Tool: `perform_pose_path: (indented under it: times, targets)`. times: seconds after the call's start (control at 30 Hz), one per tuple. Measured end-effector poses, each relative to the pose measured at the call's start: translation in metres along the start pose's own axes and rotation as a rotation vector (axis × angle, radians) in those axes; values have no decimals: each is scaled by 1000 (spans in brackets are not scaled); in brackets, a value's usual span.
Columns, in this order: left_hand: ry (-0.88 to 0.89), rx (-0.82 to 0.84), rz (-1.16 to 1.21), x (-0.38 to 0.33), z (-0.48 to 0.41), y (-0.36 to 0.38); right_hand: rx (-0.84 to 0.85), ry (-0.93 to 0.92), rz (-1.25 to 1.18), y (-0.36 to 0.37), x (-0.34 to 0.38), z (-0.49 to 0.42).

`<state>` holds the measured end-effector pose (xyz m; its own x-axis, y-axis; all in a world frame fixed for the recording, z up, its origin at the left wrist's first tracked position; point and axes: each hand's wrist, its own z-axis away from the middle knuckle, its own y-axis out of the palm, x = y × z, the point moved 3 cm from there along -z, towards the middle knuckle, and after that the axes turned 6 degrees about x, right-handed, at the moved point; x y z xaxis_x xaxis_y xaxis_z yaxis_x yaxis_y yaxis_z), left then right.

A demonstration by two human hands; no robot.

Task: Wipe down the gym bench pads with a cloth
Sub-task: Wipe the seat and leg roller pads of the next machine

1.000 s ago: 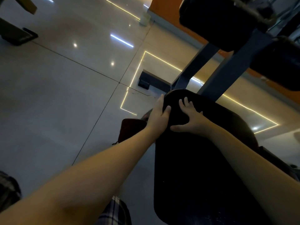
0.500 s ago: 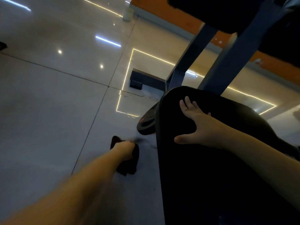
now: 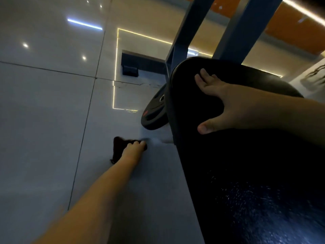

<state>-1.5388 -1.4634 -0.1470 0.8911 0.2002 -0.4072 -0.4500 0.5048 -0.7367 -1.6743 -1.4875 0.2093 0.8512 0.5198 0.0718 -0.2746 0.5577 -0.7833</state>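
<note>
A long black bench pad [image 3: 246,173] fills the right side of the head view, its rounded end pointing away. My right hand [image 3: 223,104] lies flat on that far end, fingers spread, holding nothing. Down on the floor to the left of the pad lies a dark cloth [image 3: 118,147]. My left hand [image 3: 133,149] reaches down onto it with the fingers closed over its right part; most of the cloth shows to the left of the hand.
A black weight plate [image 3: 153,113] leans beside the pad's far left edge. Blue frame posts [image 3: 186,30] rise behind the pad, with a dark base foot [image 3: 139,64] on the glossy tiled floor [image 3: 44,111]. An orange wall strip [image 3: 284,29] runs along the back.
My left hand left the pad's end and dropped to the floor, closing on the dark cloth. The right hand stayed flat on the pad. The view tilted lower.
</note>
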Motion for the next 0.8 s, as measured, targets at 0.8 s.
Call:
perform_pose_path:
  times: [0.8]
  targets:
    - [252, -144, 654, -114, 297, -288, -87, -33, 51, -9, 14, 17]
